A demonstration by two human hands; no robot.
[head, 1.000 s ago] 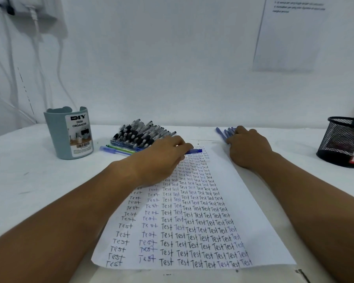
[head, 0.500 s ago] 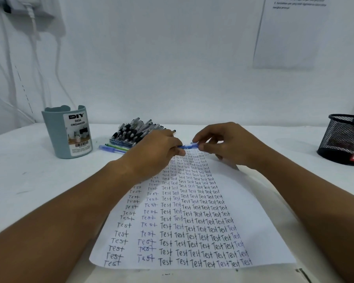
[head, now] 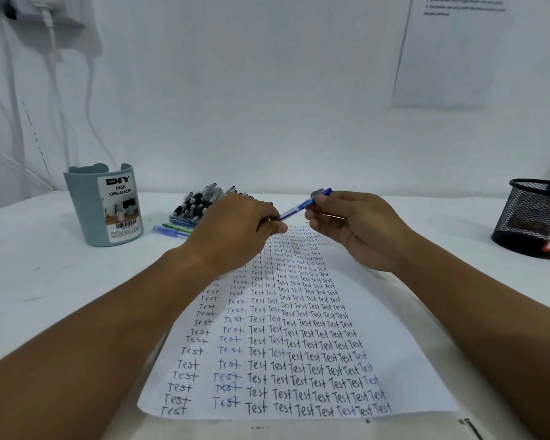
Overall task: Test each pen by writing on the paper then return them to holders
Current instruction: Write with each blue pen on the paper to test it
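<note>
Pinching opposite ends of a blue pen (head: 302, 205) above the paper's (head: 404, 360) far edge, the left hand (head: 235, 230) and right hand (head: 356, 223) seemed poised to uncap it before writing.

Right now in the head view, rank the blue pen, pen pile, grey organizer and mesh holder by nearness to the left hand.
1. Blue pen, pinched by the left hand.
2. Pen pile, just behind it.
3. Grey organizer, farther left.
4. Mesh holder, far right.
</note>
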